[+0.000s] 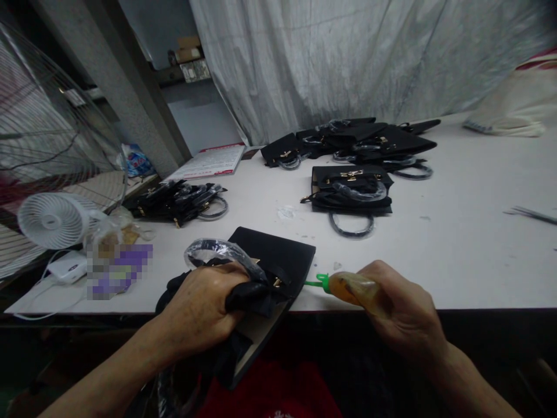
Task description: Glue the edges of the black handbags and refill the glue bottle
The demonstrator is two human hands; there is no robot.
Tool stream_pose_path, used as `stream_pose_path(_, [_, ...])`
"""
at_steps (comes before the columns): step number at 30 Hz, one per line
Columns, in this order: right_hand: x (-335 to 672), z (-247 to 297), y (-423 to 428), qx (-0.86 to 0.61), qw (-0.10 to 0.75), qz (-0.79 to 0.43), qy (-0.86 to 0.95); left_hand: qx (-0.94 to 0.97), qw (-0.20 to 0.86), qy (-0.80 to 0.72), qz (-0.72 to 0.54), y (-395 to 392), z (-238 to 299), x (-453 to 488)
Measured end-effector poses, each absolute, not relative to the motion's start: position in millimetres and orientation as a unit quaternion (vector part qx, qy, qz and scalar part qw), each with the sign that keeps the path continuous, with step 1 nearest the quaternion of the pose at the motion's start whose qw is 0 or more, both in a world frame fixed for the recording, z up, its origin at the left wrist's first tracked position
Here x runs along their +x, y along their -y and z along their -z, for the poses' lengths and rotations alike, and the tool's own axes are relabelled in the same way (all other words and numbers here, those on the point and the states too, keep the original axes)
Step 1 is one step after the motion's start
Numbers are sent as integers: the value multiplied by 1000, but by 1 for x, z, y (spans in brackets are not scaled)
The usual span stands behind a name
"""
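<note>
My left hand (211, 296) is closed around the bunched side of a black handbag (278, 249), which is tilted at the table's front edge. One bag handle (221, 249), wrapped in clear plastic, arches above that hand, and gold-coloured metal fittings show beside it. In my right hand (404, 307) is a squeeze bottle (350, 287) of amber liquid with a green nozzle. The nozzle tip points left and is at the bag's right edge; whether it touches cannot be made out. My left fingertips are partly hidden by the black material.
Another black handbag (352, 188) lies mid-table, with a pile of handbags (365, 139) behind it and more handbags (178, 200) at left. A white fan (54, 220) and white box (67, 267) with cables stand at the left edge. Metal tweezers (533, 215) lie at right.
</note>
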State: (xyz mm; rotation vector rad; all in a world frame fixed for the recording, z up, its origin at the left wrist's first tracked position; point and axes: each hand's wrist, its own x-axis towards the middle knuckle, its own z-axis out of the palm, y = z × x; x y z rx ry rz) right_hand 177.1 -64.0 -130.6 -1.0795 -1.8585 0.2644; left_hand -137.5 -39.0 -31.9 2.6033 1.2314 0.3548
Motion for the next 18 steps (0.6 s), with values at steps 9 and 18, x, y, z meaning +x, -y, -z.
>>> stream_pose_path(9, [179, 134, 61, -434, 463, -151, 758, 887, 141, -424, -115, 40, 37, -139])
stream_pose_path(18, [179, 131, 62, -404, 468, -163, 769, 892, 126, -414, -131, 39, 36, -140])
